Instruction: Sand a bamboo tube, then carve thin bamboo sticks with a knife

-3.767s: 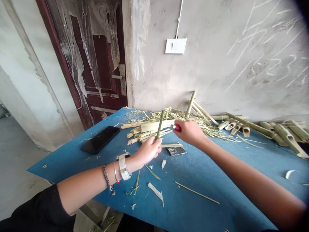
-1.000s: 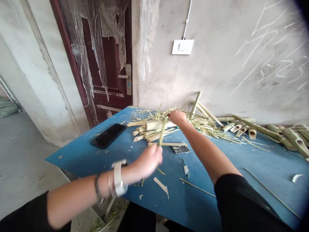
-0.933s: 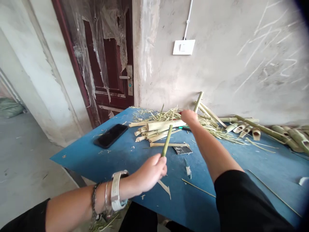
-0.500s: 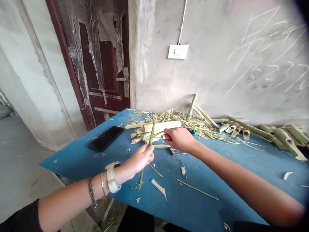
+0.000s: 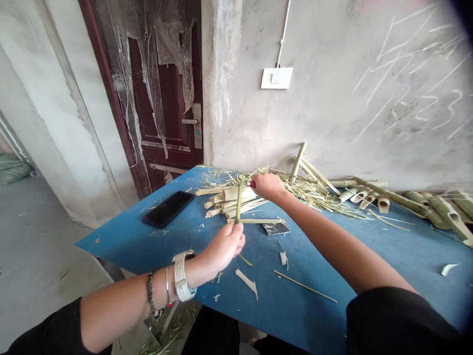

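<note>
My left hand point(image 5: 223, 246) is closed around the lower end of a green bamboo strip point(image 5: 239, 202), which stands nearly upright above the blue table. Up at the strip's top end, my right hand point(image 5: 268, 186) grips a red-handled knife point(image 5: 253, 184); its blade is barely visible against the strip. Behind the strip lies a stack of peeled, pale bamboo pieces point(image 5: 236, 193). Another pale strip point(image 5: 254, 221) lies flat beyond my left hand, across a small dark slab point(image 5: 276, 227).
A black phone point(image 5: 168, 209) lies at the table's left. Fine shavings point(image 5: 325, 199) are heaped along the wall, with cut bamboo tubes point(image 5: 447, 214) to the right. Loose slivers point(image 5: 247, 283) are scattered on the blue table point(image 5: 310, 320). A door point(image 5: 166, 98) stands behind.
My right hand has moved up and away with the knife, from the lower part of the strip to its top end. The left hand still holds the strip, and the view has shifted slightly.
</note>
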`<state>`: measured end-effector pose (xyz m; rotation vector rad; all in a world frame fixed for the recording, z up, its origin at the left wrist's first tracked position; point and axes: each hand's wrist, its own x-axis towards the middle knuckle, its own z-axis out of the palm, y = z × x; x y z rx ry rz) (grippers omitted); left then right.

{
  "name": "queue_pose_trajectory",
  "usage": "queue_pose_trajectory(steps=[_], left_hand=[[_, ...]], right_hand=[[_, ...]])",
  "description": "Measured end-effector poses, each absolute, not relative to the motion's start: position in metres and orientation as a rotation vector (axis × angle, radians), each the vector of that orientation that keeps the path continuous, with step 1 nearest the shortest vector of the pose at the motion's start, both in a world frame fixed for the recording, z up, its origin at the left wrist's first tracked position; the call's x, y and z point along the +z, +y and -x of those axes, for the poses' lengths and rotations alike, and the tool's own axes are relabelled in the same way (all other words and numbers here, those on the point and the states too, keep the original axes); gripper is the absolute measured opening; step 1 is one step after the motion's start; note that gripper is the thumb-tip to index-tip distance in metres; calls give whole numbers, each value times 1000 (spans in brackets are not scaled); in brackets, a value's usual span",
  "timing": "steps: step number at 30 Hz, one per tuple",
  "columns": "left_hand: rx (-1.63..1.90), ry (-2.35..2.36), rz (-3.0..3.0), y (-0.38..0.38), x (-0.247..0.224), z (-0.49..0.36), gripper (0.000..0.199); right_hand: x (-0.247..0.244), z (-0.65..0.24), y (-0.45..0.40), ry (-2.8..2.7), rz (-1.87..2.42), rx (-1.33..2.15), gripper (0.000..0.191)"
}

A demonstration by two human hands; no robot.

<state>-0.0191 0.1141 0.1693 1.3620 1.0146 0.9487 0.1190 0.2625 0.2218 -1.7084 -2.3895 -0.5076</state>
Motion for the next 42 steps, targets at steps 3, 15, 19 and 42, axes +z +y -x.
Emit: queue_pose_trajectory(steps=[3, 15, 19, 42], left_hand=[[961, 1051, -1315, 105, 169, 18, 27], [878, 1059, -1425, 106, 167, 52, 29], [931, 1122, -1522, 126, 167, 48, 25], [799, 768, -1685, 78, 185, 20, 29]], right_hand=[[221, -110, 278, -2397, 1754, -463, 29], [209, -193, 286, -2131, 1996, -351, 22], [217, -179, 243, -2185, 1805, -399, 19], [224, -178, 247, -2080, 1925, -293, 27]])
